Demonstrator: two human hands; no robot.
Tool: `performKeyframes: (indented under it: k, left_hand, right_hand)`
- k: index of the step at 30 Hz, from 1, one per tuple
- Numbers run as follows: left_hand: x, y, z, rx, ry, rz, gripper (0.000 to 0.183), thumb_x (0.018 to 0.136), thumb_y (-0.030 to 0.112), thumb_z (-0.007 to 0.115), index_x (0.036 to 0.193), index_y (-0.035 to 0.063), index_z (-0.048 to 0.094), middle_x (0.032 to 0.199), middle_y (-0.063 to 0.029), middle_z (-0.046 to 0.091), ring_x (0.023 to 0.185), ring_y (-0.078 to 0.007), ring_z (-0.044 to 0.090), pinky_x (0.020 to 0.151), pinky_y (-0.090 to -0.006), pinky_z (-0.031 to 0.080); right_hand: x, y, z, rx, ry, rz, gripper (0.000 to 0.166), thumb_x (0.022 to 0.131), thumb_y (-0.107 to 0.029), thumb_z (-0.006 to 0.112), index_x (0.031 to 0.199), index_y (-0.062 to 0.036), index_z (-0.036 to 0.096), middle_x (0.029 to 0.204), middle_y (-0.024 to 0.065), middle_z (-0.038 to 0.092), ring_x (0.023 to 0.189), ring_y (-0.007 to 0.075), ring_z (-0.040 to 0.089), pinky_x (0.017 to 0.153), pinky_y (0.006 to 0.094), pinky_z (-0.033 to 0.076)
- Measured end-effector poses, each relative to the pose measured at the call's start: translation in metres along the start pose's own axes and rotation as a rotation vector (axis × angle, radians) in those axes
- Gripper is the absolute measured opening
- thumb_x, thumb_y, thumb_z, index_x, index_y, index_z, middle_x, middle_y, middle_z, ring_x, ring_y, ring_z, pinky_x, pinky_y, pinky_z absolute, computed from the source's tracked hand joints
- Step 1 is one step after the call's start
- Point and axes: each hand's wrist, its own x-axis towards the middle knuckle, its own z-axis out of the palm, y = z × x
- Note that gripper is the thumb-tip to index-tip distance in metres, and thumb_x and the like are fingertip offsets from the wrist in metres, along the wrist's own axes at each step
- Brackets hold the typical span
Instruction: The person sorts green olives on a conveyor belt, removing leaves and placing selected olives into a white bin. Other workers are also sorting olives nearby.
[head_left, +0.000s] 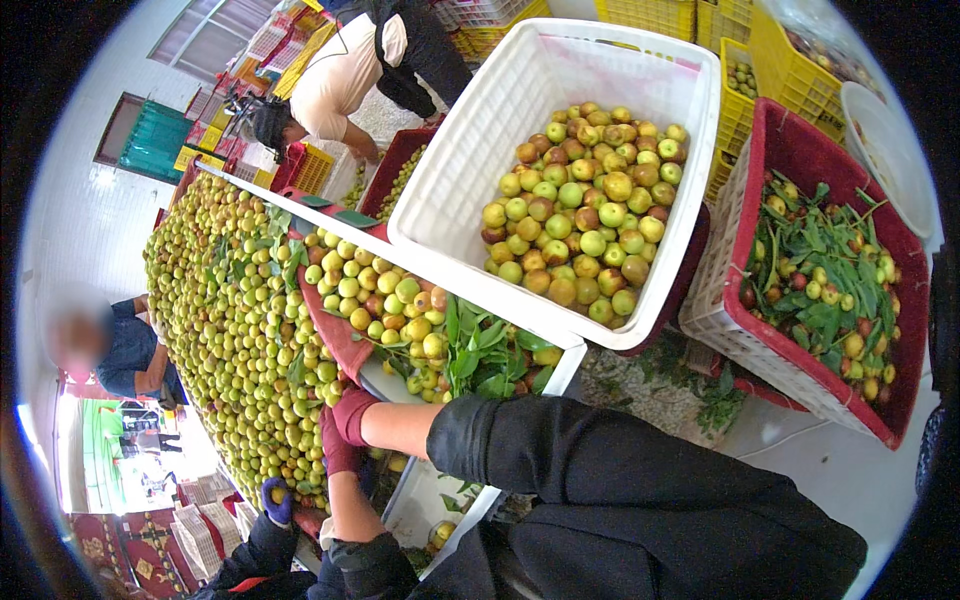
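Note:
My right hand (352, 416), in a maroon glove, is at the near edge of a large heap of green and brown jujubes (255, 337) on a sorting table. Just below and against it is my left hand (339, 448), gloved alike, its fingers pointing up. The fingers of both hands are partly hidden by each other and by the fruit, so what they hold cannot be told. Beside my right hand, a red cloth divider (330, 330) parts the heap from a trough with more jujubes (390, 289) and leafy green sprigs (480, 352).
A white plastic crate (442, 187) of jujubes rests beyond the trough. Right of it stands a red-lined crate (810, 382) with leaves and fruit. A co-worker's purple-gloved hand (277, 504) holds a fruit at lower left. Another person bends over crates behind; one more stands at left.

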Motion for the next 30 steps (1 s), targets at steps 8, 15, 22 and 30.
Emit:
performKeyframes:
  k: [8,15,22,30]
  left_hand:
    - [-0.026,0.087,0.042,1.229,0.121,0.62,0.049,0.071,0.013,0.071,0.117,0.0065,0.054,0.118,-0.0183,0.052,0.108,-0.0355,0.05,0.095,-0.0388,0.039]
    - [0.048,0.057,0.001,1.158,-0.05,0.511,0.062,0.075,0.011,0.069,0.132,0.0161,0.043,0.135,-0.0196,0.038,0.121,-0.0314,0.04,0.101,-0.036,0.034]
    - [-0.012,0.036,0.021,1.349,0.004,0.401,0.06,0.075,0.02,0.067,0.131,0.0159,0.043,0.133,-0.0184,0.041,0.119,-0.0326,0.042,0.099,-0.04,0.035]
    - [-0.117,0.049,0.109,1.654,-0.109,0.306,0.06,0.076,0.03,0.065,0.13,0.0157,0.043,0.131,-0.017,0.044,0.117,-0.034,0.045,0.098,-0.0444,0.036]
  right_hand:
    - [-0.07,0.026,-0.114,0.281,0.116,-0.181,0.023,0.083,-0.021,0.05,0.093,-0.0074,0.065,0.095,0.0172,0.066,0.083,0.0314,0.065,0.073,0.0433,0.051]
    - [-0.074,0.023,-0.124,0.241,0.16,-0.252,0.019,0.081,-0.014,0.05,0.085,-0.0059,0.067,0.087,0.018,0.066,0.079,0.0314,0.066,0.069,0.0422,0.052]
    - [-0.068,0.013,-0.107,0.286,0.192,-0.22,0.02,0.081,-0.017,0.05,0.089,-0.007,0.066,0.085,0.0158,0.065,0.079,0.031,0.065,0.067,0.0432,0.051]
    - [-0.04,0.045,-0.115,0.281,0.471,-0.47,0.015,0.073,-0.013,0.056,0.084,-0.0057,0.063,0.094,0.0192,0.058,0.091,0.0325,0.058,0.079,0.0428,0.048]
